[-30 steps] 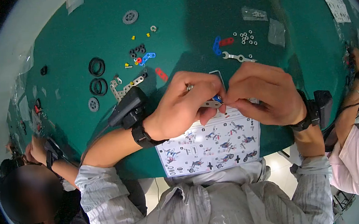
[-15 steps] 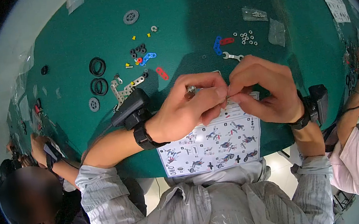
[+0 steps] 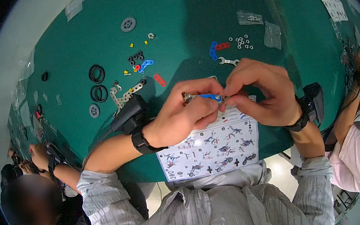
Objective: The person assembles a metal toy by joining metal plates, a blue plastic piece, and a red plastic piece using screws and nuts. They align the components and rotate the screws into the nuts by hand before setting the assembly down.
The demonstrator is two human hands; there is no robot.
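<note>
In my left hand [image 3: 189, 111] is a small assembly with a blue piece [image 3: 210, 96] and metal hardware, gripped between thumb and fingers. The fingertips of my right hand [image 3: 264, 91] are pinched at the right end of that assembly; what they hold there is too small to tell. Both hands are above the upper part of a printed instruction sheet [image 3: 211, 150]. Just beyond my right hand lies an open-ended wrench [image 3: 228, 61], with a blue piece [image 3: 213, 51] and a red piece [image 3: 222, 46] past it.
Left of my hands lie metal brackets [image 3: 118, 100], black rings [image 3: 98, 94], grey wheels [image 3: 128, 24] and a red strip [image 3: 159, 80]. White nuts [image 3: 243, 43] and plastic bags [image 3: 272, 35] are at the right. People sit on both sides.
My left hand has turned slightly, so the blue piece in it now shows. The view has shifted a little; my fingertips remain together.
</note>
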